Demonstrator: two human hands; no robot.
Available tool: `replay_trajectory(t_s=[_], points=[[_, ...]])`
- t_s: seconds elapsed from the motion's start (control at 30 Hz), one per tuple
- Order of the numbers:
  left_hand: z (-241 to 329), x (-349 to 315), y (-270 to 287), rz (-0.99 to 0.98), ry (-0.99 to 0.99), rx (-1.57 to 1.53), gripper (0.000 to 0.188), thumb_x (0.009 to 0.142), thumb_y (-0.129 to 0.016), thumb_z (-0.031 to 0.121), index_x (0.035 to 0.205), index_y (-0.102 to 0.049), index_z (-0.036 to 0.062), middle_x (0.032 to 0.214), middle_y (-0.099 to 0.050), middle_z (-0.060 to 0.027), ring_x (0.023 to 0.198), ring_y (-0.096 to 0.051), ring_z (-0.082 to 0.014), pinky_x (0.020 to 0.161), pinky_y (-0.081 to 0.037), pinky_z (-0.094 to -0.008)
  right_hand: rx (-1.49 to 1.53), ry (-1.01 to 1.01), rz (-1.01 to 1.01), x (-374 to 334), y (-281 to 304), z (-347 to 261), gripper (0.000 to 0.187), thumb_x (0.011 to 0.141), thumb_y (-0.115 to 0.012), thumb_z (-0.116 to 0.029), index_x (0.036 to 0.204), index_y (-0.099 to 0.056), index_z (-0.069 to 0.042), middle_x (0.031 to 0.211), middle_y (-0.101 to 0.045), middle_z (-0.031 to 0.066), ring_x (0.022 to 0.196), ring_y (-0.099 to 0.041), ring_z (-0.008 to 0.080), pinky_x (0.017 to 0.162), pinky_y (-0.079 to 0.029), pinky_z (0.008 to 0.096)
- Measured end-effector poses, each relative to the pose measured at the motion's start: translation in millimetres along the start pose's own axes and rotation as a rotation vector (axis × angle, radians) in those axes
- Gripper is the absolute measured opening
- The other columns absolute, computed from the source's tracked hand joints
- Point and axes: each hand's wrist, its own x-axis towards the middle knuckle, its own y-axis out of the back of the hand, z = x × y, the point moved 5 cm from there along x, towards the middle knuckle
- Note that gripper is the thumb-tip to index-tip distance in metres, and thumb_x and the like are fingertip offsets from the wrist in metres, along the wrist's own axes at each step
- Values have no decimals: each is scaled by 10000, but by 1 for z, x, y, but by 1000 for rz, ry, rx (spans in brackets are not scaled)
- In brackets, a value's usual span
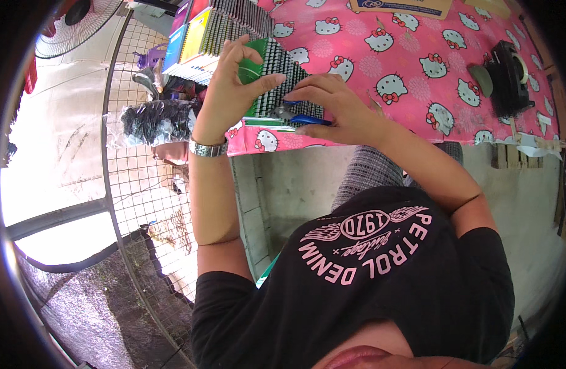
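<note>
A stack of green spiral notebooks lies near the table's front edge, its dark wire coils running along the right side. My left hand, with a metal watch at the wrist, rests over the stack. Its thumb stretches toward the coils and the fingers curve apart from it, with green cover showing between. My right hand is closed around blue-handled pliers. Their metal jaws are at the coils near the stack's lower end, and I cannot tell whether they grip a wire.
Behind stand more spiral notebooks with yellow, blue and purple covers. A black tape dispenser sits at the right on the pink patterned tablecloth. A cardboard box is at the back. Wire mesh and a fan are at the left.
</note>
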Motion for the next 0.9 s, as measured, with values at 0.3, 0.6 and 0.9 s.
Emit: replay_trajectory(t_s=[0.3,0.6,0.9], points=[[-9,-3,-12,-67,65,-171,281,789,-720,-15,1030,-595,59,1473,-399,-139,1332,-398,-222,1094,-290,-338,248,-293,-161,-3,-14,7,404,777,-724,-294,1133,-631,-126,1079,-606,69,1050,-563,277,924,-406,417],[2,-3,-13,-93,32,-104,409,688,-760,-27,1039,-586,91,1466,-380,-143,1340,-387,-256,1081,-310,-351,33,-92,2,-3,2,-1,384,763,-730,-218,1111,-640,-82,1010,-615,115,957,-589,301,843,-456,406],[-7,-2,-12,-105,51,-143,451,661,-731,-70,1052,-573,89,1467,-363,-141,1344,-385,-266,1076,-326,-356,103,-129,-33,0,0,5,401,740,-749,-245,1081,-644,-63,1009,-610,111,993,-578,301,882,-444,398]])
